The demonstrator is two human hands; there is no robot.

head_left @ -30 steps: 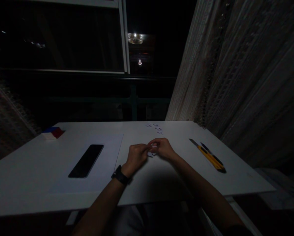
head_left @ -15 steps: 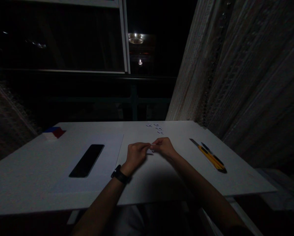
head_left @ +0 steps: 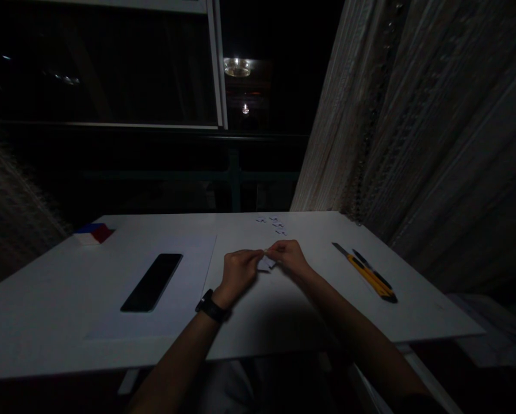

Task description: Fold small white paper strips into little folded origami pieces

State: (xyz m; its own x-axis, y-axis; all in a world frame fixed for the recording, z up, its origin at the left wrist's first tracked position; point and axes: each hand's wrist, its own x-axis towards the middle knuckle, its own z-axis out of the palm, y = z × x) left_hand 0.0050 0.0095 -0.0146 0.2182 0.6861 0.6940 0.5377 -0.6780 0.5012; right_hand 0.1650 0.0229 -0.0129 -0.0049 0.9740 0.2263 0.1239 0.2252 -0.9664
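Note:
Both my hands meet over the middle of a white table (head_left: 68,310) in dim light. My left hand (head_left: 237,275), with a dark watch on its wrist, and my right hand (head_left: 290,257) each pinch one small piece of white paper (head_left: 266,263) between their fingertips. The paper is held just above the table. Several tiny paper bits (head_left: 275,225) lie on the table just beyond my hands.
A black phone (head_left: 152,282) lies on a paper sheet (head_left: 188,259) at the left. A red, white and blue block (head_left: 92,233) sits at the far left corner. A yellow utility knife (head_left: 363,272) and a dark pen (head_left: 372,269) lie right. A curtain (head_left: 413,126) hangs right.
The hands have stayed in place. The small paper piece between the fingertips shows more now and hangs a little lower and wider than half a second ago.

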